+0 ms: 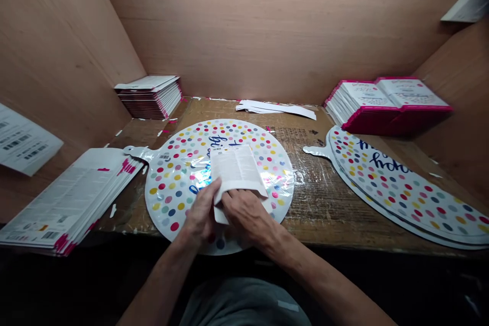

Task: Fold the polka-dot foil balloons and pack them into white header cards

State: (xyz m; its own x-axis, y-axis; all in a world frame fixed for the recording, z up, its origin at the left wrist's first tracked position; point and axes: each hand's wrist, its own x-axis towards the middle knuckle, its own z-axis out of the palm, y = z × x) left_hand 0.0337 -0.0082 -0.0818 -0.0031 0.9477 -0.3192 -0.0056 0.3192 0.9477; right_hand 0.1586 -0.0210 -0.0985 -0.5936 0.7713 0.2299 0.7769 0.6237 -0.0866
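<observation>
My left hand (203, 210) grips the left edge of a white printed paper envelope (237, 167), its thumb on top. My right hand (248, 214) is at the envelope's near opening, with its curled fingers reaching inside. Those fingertips are hidden, and what they hold cannot be made out. Under the envelope a flat foil balloon (175, 178) lies on the table, white with many coloured dots and blue lettering. Its neck points left.
A stack of printed envelopes (72, 198) lies at the left edge; another stack (148, 97) stands at the back left. Pink-edged packs (385, 99) sit at the back right. Flat dotted balloons (412, 188) lie at right. White paper strips (275, 108) lie near the back wall.
</observation>
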